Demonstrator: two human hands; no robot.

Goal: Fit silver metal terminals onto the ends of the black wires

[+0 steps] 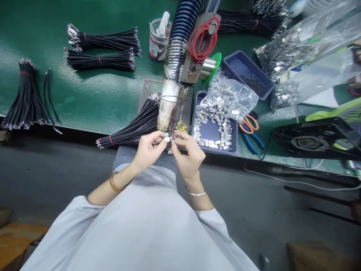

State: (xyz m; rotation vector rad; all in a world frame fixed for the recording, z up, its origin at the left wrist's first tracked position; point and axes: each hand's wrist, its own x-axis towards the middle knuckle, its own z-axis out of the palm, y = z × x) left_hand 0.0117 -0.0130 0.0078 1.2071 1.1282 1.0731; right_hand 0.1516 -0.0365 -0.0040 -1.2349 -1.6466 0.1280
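You are holding both grips close together at the near edge of the green tabletop [98, 94], above your lap. Your left grip [148, 149] is pinching narrow, thumb and forefinger closing on a small metal piece [169, 139]. Your right grip [188, 155] is meeting it from the other side, its fingertips pressing on the same piece. The piece is sitting right between the two grips, and it is too small to make out its shape.

Just beyond your left grip, a wire bundle [132, 130] of black leads tied with a red band is lying across the tabletop's edge, its far ends fanning toward the grips. Directly beyond both grips, a ribbed hose [176, 52] is hanging down, its pale mouth ending just past your fingertips. Something yellow [182, 126] is lying under it.

Just beyond your right grip, a blue tray [210, 132] is carrying a heap of little metal clips, with a clear bag [232, 98] of more clips lying over its far corner. Farther out on the right-grip side, orange-handled scissors [249, 123] are resting beside blue-handled pliers [253, 141].

Well away on the left-grip side, more tied bundles [26, 96] of black wire are lying on the tabletop.
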